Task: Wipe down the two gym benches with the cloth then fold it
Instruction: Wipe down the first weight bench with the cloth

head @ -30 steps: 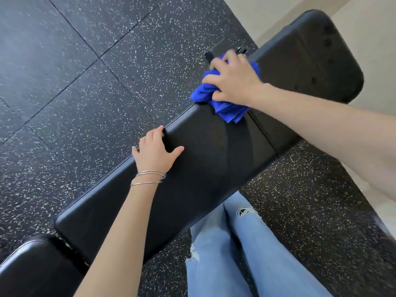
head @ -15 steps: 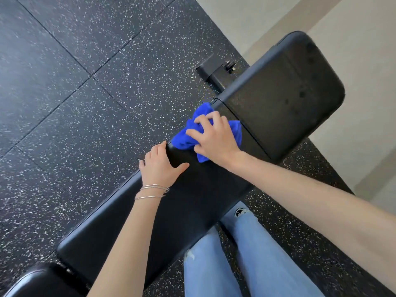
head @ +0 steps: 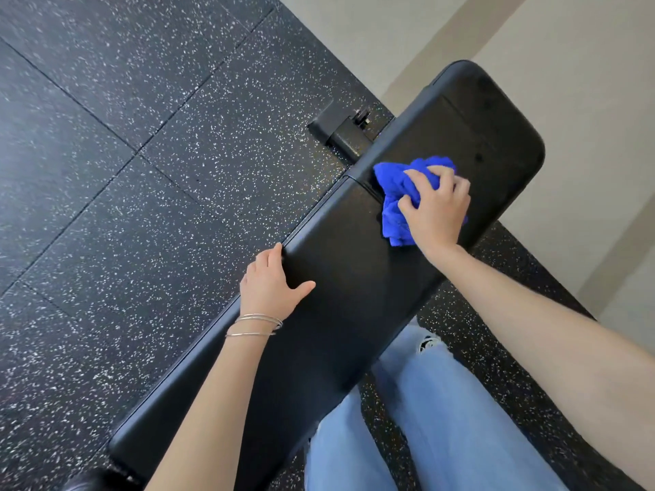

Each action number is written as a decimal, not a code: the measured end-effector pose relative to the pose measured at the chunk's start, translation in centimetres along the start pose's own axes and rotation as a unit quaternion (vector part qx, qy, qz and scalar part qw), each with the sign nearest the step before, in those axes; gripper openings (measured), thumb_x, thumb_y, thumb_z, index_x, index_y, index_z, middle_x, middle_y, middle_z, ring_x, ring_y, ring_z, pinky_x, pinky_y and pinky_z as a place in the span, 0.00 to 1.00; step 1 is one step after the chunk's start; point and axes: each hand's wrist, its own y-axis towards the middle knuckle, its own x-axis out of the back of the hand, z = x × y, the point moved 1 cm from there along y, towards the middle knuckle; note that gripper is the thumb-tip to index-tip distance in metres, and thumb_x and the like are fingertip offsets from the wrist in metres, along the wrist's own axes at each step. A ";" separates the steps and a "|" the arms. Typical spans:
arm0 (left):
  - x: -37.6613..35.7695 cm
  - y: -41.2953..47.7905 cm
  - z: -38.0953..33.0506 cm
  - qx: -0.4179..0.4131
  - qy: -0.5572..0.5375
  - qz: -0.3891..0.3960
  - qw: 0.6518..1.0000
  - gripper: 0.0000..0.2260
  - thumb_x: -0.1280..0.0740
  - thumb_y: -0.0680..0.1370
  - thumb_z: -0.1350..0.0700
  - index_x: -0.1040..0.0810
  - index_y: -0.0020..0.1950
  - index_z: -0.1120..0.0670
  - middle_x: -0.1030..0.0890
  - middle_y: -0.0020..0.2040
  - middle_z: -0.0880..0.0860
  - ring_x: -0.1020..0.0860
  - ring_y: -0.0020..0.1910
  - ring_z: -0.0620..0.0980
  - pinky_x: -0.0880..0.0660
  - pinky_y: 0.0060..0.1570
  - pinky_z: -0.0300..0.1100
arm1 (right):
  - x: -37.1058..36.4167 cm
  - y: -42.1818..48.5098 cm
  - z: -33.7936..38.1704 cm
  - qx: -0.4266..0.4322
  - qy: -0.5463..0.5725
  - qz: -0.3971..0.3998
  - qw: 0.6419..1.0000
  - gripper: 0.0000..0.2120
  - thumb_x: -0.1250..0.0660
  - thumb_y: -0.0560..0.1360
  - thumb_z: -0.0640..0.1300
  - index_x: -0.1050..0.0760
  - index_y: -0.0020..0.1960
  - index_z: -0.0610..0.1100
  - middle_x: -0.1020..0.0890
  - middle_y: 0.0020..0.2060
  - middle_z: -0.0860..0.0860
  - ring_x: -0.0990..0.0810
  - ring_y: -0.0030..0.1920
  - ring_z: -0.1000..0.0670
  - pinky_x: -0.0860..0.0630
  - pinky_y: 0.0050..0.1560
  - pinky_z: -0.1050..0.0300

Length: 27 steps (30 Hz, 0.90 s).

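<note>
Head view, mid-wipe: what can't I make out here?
- Bench surface under the blue cloth: hidden by the cloth and the right hand.
- Left hand fingertips: curled over the bench's far edge, out of sight.
- Bench's near end: cut off by the bottom edge.
- Second bench: only a dark sliver at the bottom-left corner, unidentifiable.

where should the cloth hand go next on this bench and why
Probably sweep the right hand and bunched blue cloth further onto the short end pad. The cloth sits right at the gap between the two pads, that end pad lies bare beyond it, and the left hand braces the long pad's far edge.
</note>
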 end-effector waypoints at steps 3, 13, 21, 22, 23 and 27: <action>0.1 0.7 -0.6 -0.012 0.001 -0.001 1.000 0.39 0.30 0.71 0.43 0.43 0.75 0.56 0.35 0.72 0.56 0.35 0.69 0.59 0.35 0.67 0.55 | -0.6 -5.1 -0.8 0.058 0.018 -0.037 0.997 0.16 0.33 0.67 0.39 0.20 0.54 0.49 0.23 0.57 0.44 0.27 0.53 0.36 0.28 0.47 0.45; -0.3 4.0 -5.4 -0.041 -0.002 -0.006 0.999 0.40 0.30 0.71 0.44 0.45 0.75 0.56 0.37 0.72 0.57 0.36 0.69 0.60 0.36 0.67 0.54 | -0.9 -3.1 -0.1 0.210 0.004 -0.058 0.976 0.14 0.29 0.62 0.40 0.17 0.48 0.49 0.18 0.46 0.43 0.21 0.44 0.35 0.27 0.37 0.49; -0.6 5.5 -9.0 -0.011 -0.005 -0.035 0.999 0.40 0.29 0.71 0.43 0.44 0.75 0.55 0.36 0.72 0.55 0.36 0.69 0.59 0.36 0.67 0.55 | -1.0 4.8 0.4 0.440 0.013 -0.078 0.894 0.10 0.34 0.64 0.46 0.18 0.43 0.51 0.17 0.42 0.48 0.20 0.40 0.40 0.28 0.34 0.53; -0.6 5.7 -9.6 0.000 -0.006 -0.037 0.999 0.40 0.29 0.71 0.43 0.44 0.75 0.55 0.36 0.72 0.55 0.36 0.69 0.60 0.36 0.67 0.56 | -0.9 5.2 0.2 0.452 0.017 -0.075 0.889 0.10 0.34 0.64 0.47 0.18 0.43 0.51 0.17 0.42 0.48 0.20 0.40 0.40 0.28 0.33 0.53; -0.7 6.0 -10.1 0.011 -0.012 -0.039 0.999 0.40 0.29 0.71 0.43 0.44 0.75 0.55 0.36 0.72 0.56 0.36 0.70 0.60 0.36 0.66 0.56 | -0.8 5.7 0.1 0.453 0.023 -0.071 0.888 0.10 0.34 0.63 0.47 0.18 0.43 0.51 0.17 0.42 0.48 0.20 0.40 0.40 0.28 0.33 0.53; -0.5 6.9 -12.1 0.025 -0.035 -0.049 0.998 0.40 0.29 0.71 0.44 0.44 0.75 0.55 0.36 0.72 0.57 0.36 0.70 0.60 0.37 0.67 0.55 | -0.1 7.2 -1.1 0.365 0.044 -0.070 0.927 0.11 0.32 0.63 0.45 0.18 0.44 0.51 0.17 0.44 0.48 0.20 0.42 0.39 0.27 0.34 0.52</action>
